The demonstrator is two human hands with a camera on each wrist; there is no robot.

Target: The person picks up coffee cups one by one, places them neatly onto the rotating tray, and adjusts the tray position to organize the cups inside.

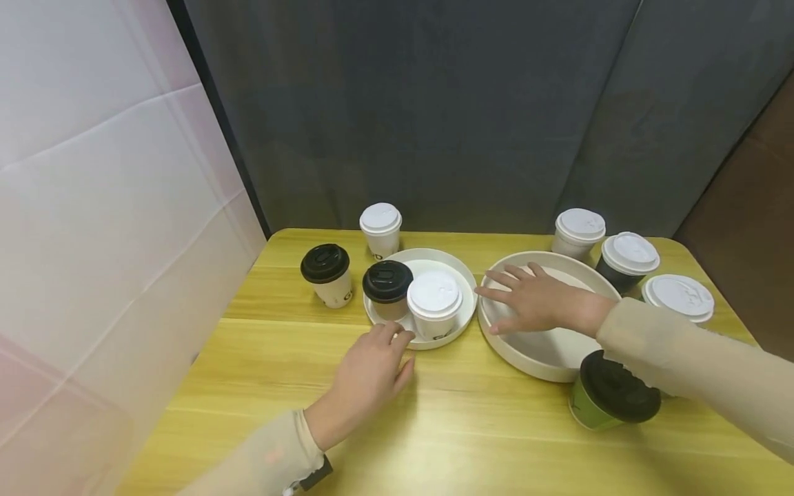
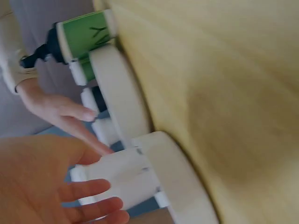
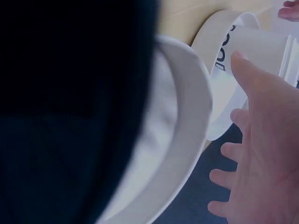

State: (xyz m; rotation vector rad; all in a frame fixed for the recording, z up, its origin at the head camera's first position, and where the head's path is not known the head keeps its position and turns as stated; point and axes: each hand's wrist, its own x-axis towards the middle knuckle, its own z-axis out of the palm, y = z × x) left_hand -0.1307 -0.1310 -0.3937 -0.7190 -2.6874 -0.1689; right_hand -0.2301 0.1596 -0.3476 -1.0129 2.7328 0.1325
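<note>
My left hand (image 1: 371,366) hovers near the front rim of the small white tray (image 1: 462,272), fingers loosely bent and holding nothing. On that tray stand a black-lidded cup (image 1: 388,284) and a white-lidded cup (image 1: 434,303). In the left wrist view the fingers spread beside the white cup (image 2: 133,175); whether they touch it I cannot tell. Over the larger white tray (image 1: 527,365) reaches my right hand (image 1: 533,300), its fingers spread and pointing at the small tray. Nothing is between them. The right wrist view shows the thumb in front of a white cup (image 3: 254,46).
Left of the small tray stands another black-lidded cup (image 1: 329,275), with a white-lidded cup (image 1: 381,227) behind. Around the large tray are a white cup (image 1: 578,234), a dark cup (image 1: 626,262), a white-lidded cup (image 1: 679,297) and a green cup (image 1: 589,403) below the right sleeve.
</note>
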